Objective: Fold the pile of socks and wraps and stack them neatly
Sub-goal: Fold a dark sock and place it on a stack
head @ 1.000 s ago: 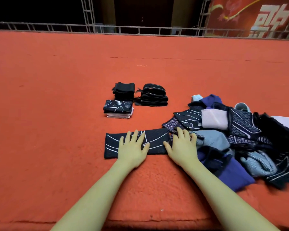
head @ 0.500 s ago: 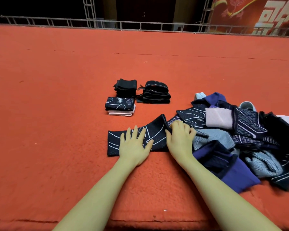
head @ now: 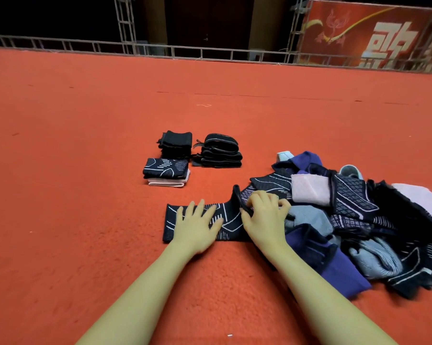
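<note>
A dark navy wrap with white line pattern (head: 226, 220) lies flat on the red carpet in front of me. My left hand (head: 196, 226) presses flat on its left half with fingers spread. My right hand (head: 264, 215) pinches the wrap's right end, which is lifted and curling upward. To the right sprawls the unsorted pile of socks and wraps (head: 354, 220) in navy, purple, grey and pink. Three folded stacks sit farther back: a patterned navy piece on pink ones (head: 166, 171), a black stack (head: 176, 144), and a stack of black strapped wraps (head: 221, 151).
Red carpet (head: 85, 170) stretches wide to the left and far ahead. A metal rail fence (head: 185, 52) runs along its back edge, with a red banner (head: 371, 33) behind at the right.
My right hand went from lying flat on the wrap's right end to pinching it and lifting it up. My left hand stayed pressed on the left half.
</note>
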The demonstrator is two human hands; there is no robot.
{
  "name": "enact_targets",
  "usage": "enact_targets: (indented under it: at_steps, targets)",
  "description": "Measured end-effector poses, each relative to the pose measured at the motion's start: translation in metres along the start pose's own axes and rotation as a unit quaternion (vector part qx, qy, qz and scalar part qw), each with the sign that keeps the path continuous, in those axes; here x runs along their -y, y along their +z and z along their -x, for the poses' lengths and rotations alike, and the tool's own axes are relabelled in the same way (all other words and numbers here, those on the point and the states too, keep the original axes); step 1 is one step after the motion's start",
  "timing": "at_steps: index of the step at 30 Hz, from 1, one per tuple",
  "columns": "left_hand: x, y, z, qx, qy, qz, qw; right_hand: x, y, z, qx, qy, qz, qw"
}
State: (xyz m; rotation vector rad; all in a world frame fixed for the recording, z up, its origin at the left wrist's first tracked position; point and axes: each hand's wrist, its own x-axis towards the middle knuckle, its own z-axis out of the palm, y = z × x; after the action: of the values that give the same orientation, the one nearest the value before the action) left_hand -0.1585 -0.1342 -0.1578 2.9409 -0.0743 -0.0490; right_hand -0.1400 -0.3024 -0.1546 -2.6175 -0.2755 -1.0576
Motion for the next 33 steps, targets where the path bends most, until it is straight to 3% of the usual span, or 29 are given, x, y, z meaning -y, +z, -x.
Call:
enact_targets:
  at_steps: [3,6,10,18,21,27,33]
  targets:
    - [0.023,-0.002,0.013,-0.091,-0.066,-0.03,0.993,0.014,0.0,-0.005,-0.005,-0.008,-0.042,0.999]
    - [0.047,0.002,0.029,-0.18,-0.115,0.01,0.977,0.032,0.005,-0.008,0.006,-0.034,-0.056,0.998]
    - [0.06,0.009,0.035,-0.158,-0.123,-0.009,0.98,0.054,0.017,-0.006,0.042,-0.058,-0.057,0.996]
    - [0.064,0.014,0.034,-0.196,-0.052,0.024,0.979,0.075,0.039,0.014,0.111,-0.076,-0.05,0.99]
    - [0.065,0.021,0.032,-0.269,-0.012,0.035,0.962,0.07,0.031,0.016,0.185,-0.081,-0.065,0.977]
    - [0.067,0.023,0.034,-0.347,0.004,0.02,0.938,0.052,0.017,0.016,0.337,-0.119,-0.058,0.932]
    - [0.07,0.017,0.036,-0.43,0.029,0.047,0.901,0.066,0.028,0.012,0.38,-0.107,-0.033,0.918]
